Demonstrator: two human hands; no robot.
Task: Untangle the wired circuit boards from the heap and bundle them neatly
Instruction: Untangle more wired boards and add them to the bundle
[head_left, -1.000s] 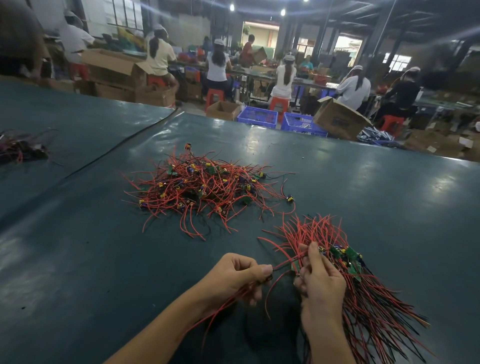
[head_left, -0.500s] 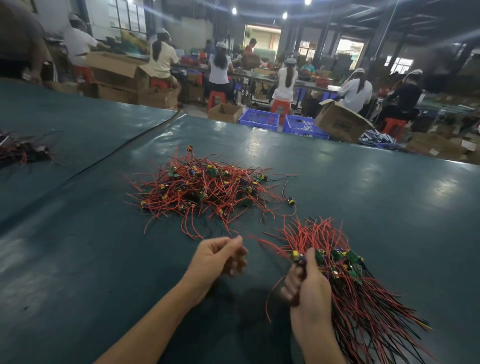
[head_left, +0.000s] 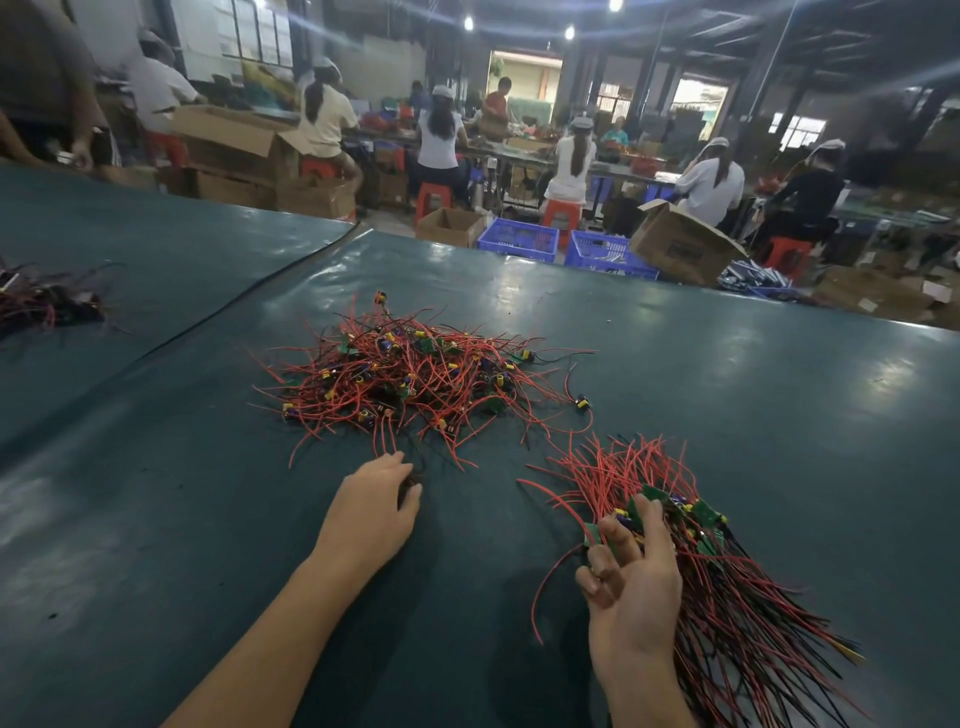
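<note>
A tangled heap of wired circuit boards (head_left: 415, 384), red and black leads with small green boards and yellow parts, lies mid-table. My left hand (head_left: 371, 512) lies palm down at the heap's near edge, with its fingertips at a black lead; whether they pinch it is hidden. To the right lies the sorted bundle (head_left: 727, 597), boards together and leads fanned toward the near right. My right hand (head_left: 634, 587) is at the bundle's board end. Its thumb and forefinger pinch a green board (head_left: 626, 512) whose red lead curls down to the left.
The dark green table (head_left: 727, 374) stretches wide on all sides. A second small wire pile (head_left: 47, 304) lies at the far left. Beyond the far edge are blue crates (head_left: 519, 241), cardboard boxes (head_left: 680, 244) and several seated people at benches.
My left hand let go of the lead it shared with the right and moved forward to the heap's near edge. My right hand carried its board onto the bundle's board end.
</note>
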